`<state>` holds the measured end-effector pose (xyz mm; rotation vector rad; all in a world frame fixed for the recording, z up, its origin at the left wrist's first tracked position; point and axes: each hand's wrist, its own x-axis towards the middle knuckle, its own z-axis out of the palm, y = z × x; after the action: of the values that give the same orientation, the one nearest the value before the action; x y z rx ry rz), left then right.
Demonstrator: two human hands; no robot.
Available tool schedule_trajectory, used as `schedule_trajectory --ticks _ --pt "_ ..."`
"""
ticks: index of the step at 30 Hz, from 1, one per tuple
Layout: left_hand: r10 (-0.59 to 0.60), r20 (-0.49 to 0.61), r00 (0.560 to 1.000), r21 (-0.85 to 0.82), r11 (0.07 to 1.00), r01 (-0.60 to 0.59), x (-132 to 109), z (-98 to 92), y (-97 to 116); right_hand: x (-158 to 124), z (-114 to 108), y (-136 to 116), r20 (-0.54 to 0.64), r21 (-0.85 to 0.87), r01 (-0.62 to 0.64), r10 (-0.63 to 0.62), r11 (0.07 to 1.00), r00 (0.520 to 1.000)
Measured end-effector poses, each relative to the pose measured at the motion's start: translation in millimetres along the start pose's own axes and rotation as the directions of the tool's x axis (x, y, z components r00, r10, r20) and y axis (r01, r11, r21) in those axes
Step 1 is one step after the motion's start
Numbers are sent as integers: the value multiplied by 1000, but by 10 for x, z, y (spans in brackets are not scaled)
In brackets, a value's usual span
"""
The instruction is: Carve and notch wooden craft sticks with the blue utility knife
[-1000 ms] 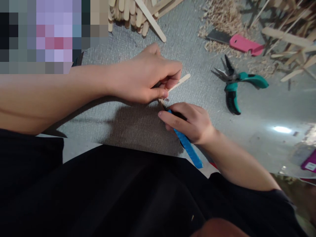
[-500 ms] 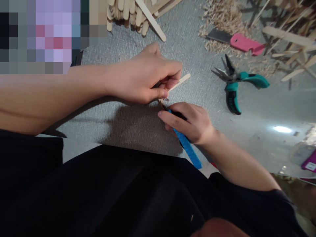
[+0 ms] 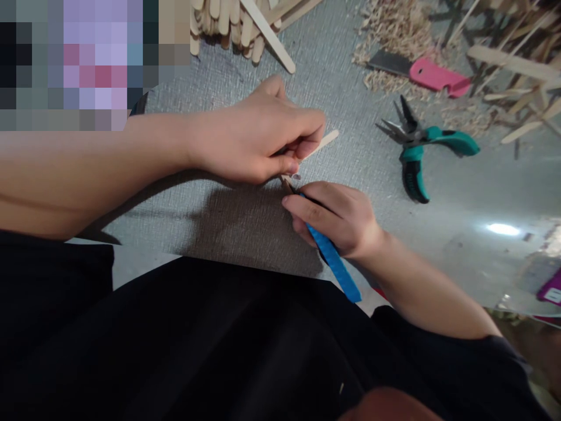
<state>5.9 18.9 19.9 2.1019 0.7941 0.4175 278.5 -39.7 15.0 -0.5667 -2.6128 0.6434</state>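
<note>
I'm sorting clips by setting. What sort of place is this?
Probably a woodcraft worktable; whether it's in a home or a workshop, I can't tell. Loose wood shavings, a pink-handled blade and open green-and-black pliers lie on it.

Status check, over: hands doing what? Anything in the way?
Left hand pinching slim wooden stick. Right hand gripping blue-handled tool, tip close to left hand. Open pliers, pink-handled knife off right, not in the way.
</note>
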Motion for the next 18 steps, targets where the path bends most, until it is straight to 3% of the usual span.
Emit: schedule_trajectory --ticks 12,18 --pt "26 35 999 3 1000 -26 13 1 -52 9 0 -9 -27 31 28 -27 999 999" --pt "-33 95 995 60 998 28 25 -59 -12 17 -6 -3 -55 67 73 -69 995 996"
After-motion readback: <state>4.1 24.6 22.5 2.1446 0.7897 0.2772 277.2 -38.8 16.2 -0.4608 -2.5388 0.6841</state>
